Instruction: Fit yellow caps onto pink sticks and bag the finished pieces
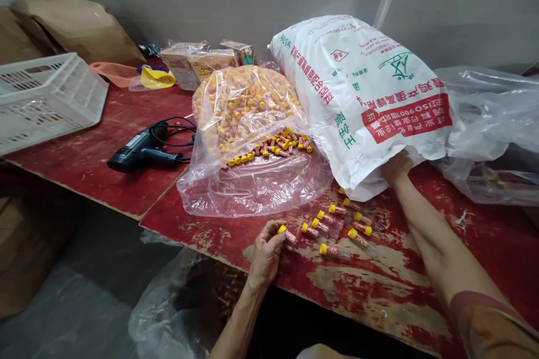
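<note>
Between the thumb and fingers of my left hand [266, 252] is a small clear tube [289, 235] with a yellow cap and red-and-white contents. My right hand [397, 168] reaches under the open edge of a white woven sack [357, 90] printed in red and green; its fingers are hidden there. Several similar capped tubes [329, 251] lie loose on the table between my hands. Behind them, a clear plastic bag [252, 190] lies on its side, filled with many more yellow-capped tubes [248, 95], some spilling toward its mouth.
A black heat gun [138, 148] with its cord lies left of the clear bag on the worn red table [105, 179]. Farther left is a white plastic crate [50, 101]. Wrapped packs [202, 61] stand at the back. Crumpled clear plastic [497, 123] lies at the right.
</note>
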`<state>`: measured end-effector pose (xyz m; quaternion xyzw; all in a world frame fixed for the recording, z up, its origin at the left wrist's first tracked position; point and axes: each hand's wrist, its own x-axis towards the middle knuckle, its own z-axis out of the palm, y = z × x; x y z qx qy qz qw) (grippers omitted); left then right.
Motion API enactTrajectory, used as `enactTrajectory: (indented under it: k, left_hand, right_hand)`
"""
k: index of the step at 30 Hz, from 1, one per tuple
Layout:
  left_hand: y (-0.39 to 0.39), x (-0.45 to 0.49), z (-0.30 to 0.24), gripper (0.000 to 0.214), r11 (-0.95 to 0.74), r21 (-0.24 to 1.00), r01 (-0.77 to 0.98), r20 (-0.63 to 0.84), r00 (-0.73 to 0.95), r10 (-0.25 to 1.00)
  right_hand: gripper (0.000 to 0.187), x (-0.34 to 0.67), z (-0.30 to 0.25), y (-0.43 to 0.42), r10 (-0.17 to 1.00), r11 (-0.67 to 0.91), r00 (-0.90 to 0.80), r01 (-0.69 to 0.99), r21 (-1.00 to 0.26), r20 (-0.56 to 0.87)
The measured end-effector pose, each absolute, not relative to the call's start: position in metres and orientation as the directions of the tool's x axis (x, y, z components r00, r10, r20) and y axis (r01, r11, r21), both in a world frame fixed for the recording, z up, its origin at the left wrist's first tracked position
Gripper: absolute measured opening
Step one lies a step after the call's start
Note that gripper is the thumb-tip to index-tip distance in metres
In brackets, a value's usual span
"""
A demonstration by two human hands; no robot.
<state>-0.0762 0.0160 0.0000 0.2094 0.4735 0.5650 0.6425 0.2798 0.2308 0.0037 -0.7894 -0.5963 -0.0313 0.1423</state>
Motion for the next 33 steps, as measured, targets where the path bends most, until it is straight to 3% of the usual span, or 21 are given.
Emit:
enactTrajectory:
  k: [4,11,15,18,22,26,29,33]
  left_hand:
    - [0.016,-0.074,-0.006,0.036,0.273,0.818,-0.506,-0.369,-0.099,0.924]
    - [0.017,-0.071,-0.01,0.037,0.251,0.829,-0.499,-0.355,-0.123,0.927]
    - [0.016,-0.065,-0.007,0.037,0.23,0.811,-0.537,-0.36,-0.148,0.921]
    - [0.012,-0.052,0.002,0.034,0.226,0.785,-0.577,-0.352,-0.115,0.929]
    - [0.002,-0.025,0.017,0.031,0.249,0.75,-0.612,-0.328,-0.018,0.945]
    - [-0.015,0.003,0.018,0.032,0.237,0.759,-0.607,-0.315,-0.024,0.949]
    - [-0.03,0.013,0.013,0.031,0.214,0.783,-0.584,-0.309,-0.066,0.949]
    - [-0.046,0.014,0.012,0.025,0.211,0.886,-0.413,-0.254,-0.052,0.966]
  right_hand:
    - [0.036,0.289,0.007,0.245,0.902,-0.35,0.387,0.915,-0.204,0.19]
    - [0.038,0.283,0.012,0.235,0.911,-0.322,0.375,0.907,-0.271,0.172]
    - [0.042,0.273,0.026,0.17,0.899,-0.217,0.394,0.78,-0.587,0.19]
    - [0.042,0.261,0.039,0.097,0.947,-0.069,0.268,0.709,-0.702,0.177]
    - [0.038,0.225,0.042,0.011,0.997,0.053,-0.078,0.525,-0.85,0.014]
    - [0.023,0.185,0.03,-0.025,0.961,0.232,-0.255,0.538,-0.81,0.106]
    - [0.02,0.171,0.025,-0.031,0.939,0.336,-0.258,0.548,-0.766,0.227]
    - [0.02,0.163,0.025,-0.035,0.898,0.437,-0.308,0.541,-0.718,0.315]
